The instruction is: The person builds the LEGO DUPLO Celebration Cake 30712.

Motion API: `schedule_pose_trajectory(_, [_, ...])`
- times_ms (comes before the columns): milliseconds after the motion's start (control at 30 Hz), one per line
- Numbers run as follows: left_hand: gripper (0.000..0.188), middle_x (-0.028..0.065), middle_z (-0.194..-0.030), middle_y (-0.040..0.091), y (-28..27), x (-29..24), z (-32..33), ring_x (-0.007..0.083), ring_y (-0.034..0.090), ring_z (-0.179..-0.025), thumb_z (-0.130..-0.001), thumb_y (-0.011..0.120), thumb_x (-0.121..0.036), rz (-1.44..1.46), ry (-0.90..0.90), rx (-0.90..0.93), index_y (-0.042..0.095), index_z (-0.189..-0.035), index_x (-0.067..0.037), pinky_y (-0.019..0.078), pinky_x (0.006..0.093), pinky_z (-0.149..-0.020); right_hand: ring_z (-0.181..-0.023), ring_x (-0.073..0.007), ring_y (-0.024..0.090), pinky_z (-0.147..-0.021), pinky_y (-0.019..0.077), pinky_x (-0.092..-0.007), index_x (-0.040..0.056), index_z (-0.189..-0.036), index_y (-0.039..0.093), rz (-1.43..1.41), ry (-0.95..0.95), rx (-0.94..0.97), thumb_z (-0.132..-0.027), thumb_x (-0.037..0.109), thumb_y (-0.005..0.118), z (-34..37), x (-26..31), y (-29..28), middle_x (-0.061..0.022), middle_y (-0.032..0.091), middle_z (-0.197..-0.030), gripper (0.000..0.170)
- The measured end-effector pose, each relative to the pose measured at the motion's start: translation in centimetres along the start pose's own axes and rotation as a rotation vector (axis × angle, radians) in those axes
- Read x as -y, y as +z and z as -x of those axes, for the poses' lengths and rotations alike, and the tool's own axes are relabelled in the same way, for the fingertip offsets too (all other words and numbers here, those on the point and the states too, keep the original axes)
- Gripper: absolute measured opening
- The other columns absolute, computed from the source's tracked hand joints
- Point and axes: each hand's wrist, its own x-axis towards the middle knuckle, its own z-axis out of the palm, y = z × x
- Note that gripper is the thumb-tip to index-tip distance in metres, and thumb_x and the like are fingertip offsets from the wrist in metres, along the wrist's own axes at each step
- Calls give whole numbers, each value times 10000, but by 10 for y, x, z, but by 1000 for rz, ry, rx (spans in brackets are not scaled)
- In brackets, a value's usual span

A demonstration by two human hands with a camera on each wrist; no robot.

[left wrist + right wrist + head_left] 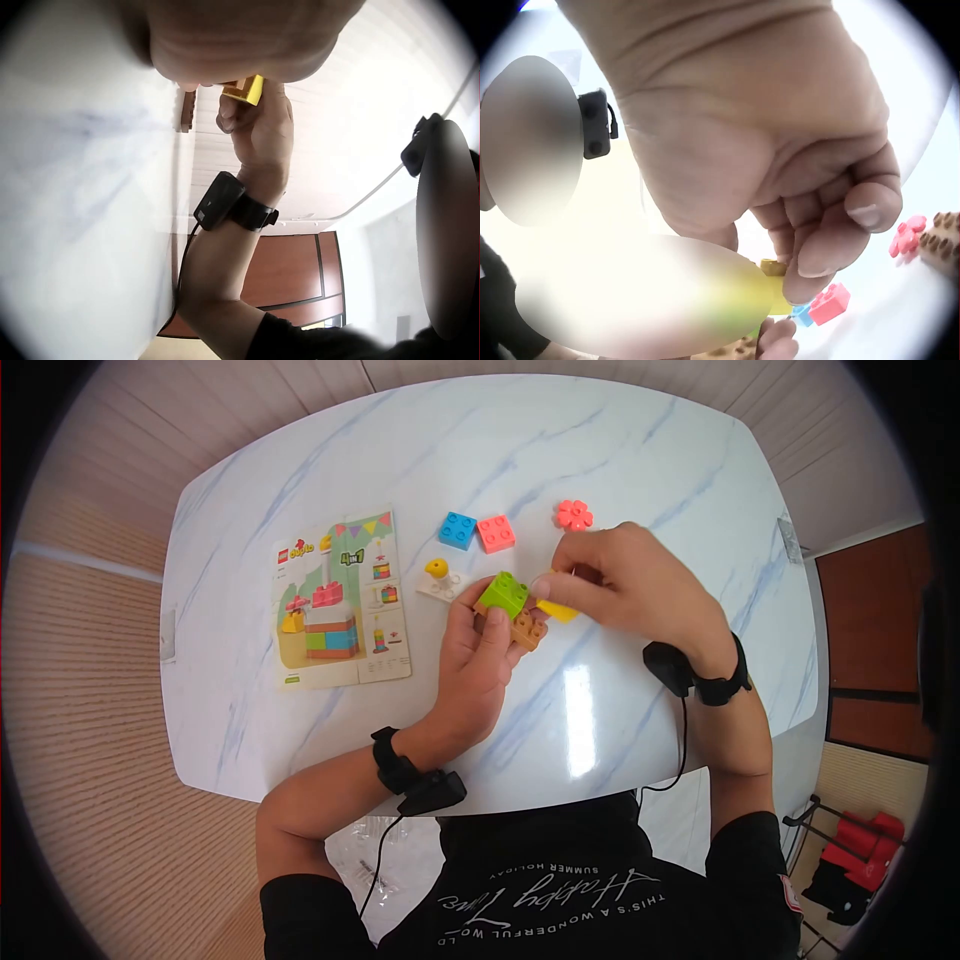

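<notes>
My left hand [478,665] grips a green toy brick [505,593] and a tan studded brick [530,630], the green one overlapping the tan one in the head view. Close beside them, my right hand [640,585] pinches a yellow brick [557,610] between thumb and fingers. The yellow brick [247,90] also shows past the left hand in the left wrist view, held in the right hand [262,135]. In the right wrist view the curled fingers of the right hand [780,150] hide part of the yellow brick [780,295].
A blue brick [458,531], a pink brick [496,533] and a pink flower piece [574,515] lie beyond the hands. Nearer stands a white piece [432,586] with a yellow top. A brown studded piece [941,244] lies by the flower. The booklet [345,600] is at left.
</notes>
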Motion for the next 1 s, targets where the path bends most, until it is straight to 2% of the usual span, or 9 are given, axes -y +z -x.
schedule_pose_trajectory(100, [395, 155, -1438, 492, 0, 2, 0, 282, 515, -1369, -1122, 377, -233, -18, 29, -41, 295, -1481, -91, 391, 526, -1185, -510, -262, 589, -533, 456, -357, 5, -735, 662, 49, -102, -42, -913, 389, 706, -5, -7, 23, -113, 609, -569, 426])
schedule_pose_trajectory(200, [389, 142, -1462, 476, -4, 2, -2, 275, 497, -1394, -1121, 386, -235, -6, 28, -41, 293, -1472, -94, 380, 534, -1194, -471, -244, 562, -522, 440, -350, 28, -742, 637, -20, -30, -119, -915, 427, 703, -6, 0, 35, -91, 602, -551, 441])
schedule_pose_trajectory(233, [389, 140, -1467, 475, -5, 2, -2, 273, 495, -1397, -1121, 394, -242, 7, 19, -27, 302, -1466, -90, 388, 533, -1190, -461, -232, 559, -502, 419, -336, 53, -783, 627, -31, -70, -200, -917, 434, 708, -6, -1, 39, -63, 583, -539, 411])
schedule_pose_trajectory(367, [401, 137, -1483, 467, -3, -1, 0, 275, 498, -1398, -1118, 423, -269, -16, 8, 0, 322, -1456, -78, 410, 529, -1175, -472, -228, 577, -486, 411, -330, 61, -864, 636, 20, -129, -150, -937, 415, 696, -5, -2, 45, -45, 580, -556, 366])
schedule_pose_trajectory(533, [405, 127, -1437, 501, -2, -1, -2, 251, 544, -1340, -1110, 452, -244, -25, 3, -21, 328, -1452, -67, 466, 507, -1132, -484, -232, 601, -476, 432, -367, 68, -915, 622, 245, -271, -314, -978, 367, 654, -3, 0, 56, -40, 611, -619, 307])
schedule_pose_trajectory(767, [458, 130, -1396, 523, 5, -7, 2, 238, 580, -1284, -1081, 533, -207, -32, -44, -41, 317, -1446, -33, 529, 484, -1072, -472, -250, 604, -486, 456, -378, 60, -1013, 597, 301, -146, -190, -983, 362, 637, 6, 13, 44, -61, 624, -616, 306])
schedule_pose_trajectory(833, [503, 137, -1399, 516, 7, -7, 4, 236, 585, -1275, -1079, 544, -242, -46, -54, -36, 300, -1464, -29, 532, 477, -1065, -531, -266, 637, -511, 475, -382, 44, -1095, 586, 373, -127, -17, -959, 399, 662, 9, 20, 32, -89, 642, -651, 388])
schedule_pose_trajectory(933, [529, 138, -1399, 511, -7, 6, 0, 233, 592, -1261, -1084, 532, -271, -14, 3, 32, 283, -1482, -26, 538, 463, -1051, -634, -284, 669, -553, 495, -386, 14, -1172, 576, 375, -271, -65, -904, 418, 719, 16, 21, 27, -114, 665, -712, 505])
schedule_pose_trajectory(1000, [520, 134, -1398, 508, -6, 4, 2, 231, 590, -1259, -1090, 516, -273, -22, -7, 31, 282, -1486, -30, 540, 452, -1044, -676, -294, 673, -575, 505, -386, 0, -1202, 565, 413, -288, -77, -869, 416, 750, 19, 21, 33, -123, 672, -737, 565])
